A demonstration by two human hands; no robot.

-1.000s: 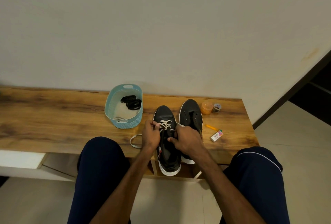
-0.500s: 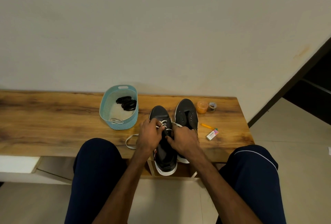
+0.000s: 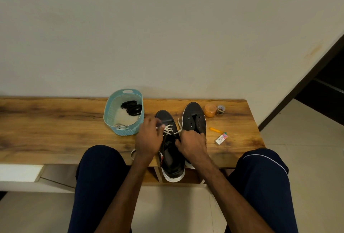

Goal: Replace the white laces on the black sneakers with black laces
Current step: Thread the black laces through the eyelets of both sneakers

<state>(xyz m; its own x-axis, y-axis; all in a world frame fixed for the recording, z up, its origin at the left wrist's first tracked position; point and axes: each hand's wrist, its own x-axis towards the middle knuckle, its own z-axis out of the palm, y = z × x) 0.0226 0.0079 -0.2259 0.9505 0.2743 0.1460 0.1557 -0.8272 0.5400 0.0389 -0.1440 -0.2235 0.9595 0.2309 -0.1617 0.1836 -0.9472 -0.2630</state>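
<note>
The basket (image 3: 111, 113) sits on the table (image 3: 55, 126) at 10 o'clock from the shoes. The black laces (image 3: 131, 108) lie coiled and untouched at its far end, and something pale lies at its near end, too small to make out.

The left hand (image 3: 149, 137) is at 9 o'clock of the left shoe (image 3: 172, 160). A second ago it was lower on the eyelet row with a strand pinched. Now it has travelled up toward 11 o'clock, to the crossings of the white lace (image 3: 168, 130). Its fingers are curled but smeared by motion, so I cannot tell whether they have a strand or are between pulls. A slack loop of the lace trails off the table edge at 7 o'clock.

The right hand (image 3: 193, 143) stays at 3 o'clock of the same shoe. Its thumb and forefinger pinch a strand that runs in from the crossings, and a loose end stands up just past the knuckles at 12.

The right shoe (image 3: 194, 119), just beside the left one at 2 o'clock, has bare eyelets. Farther right lie a jar (image 3: 210, 110), a pen (image 3: 216, 130) and an eraser (image 3: 221, 139).

Judging from this, the unlacing has moved on to the lower crossings of the second shoe, with about three rows left. No black lace has been threaded yet, so the task is under halfway.
</note>
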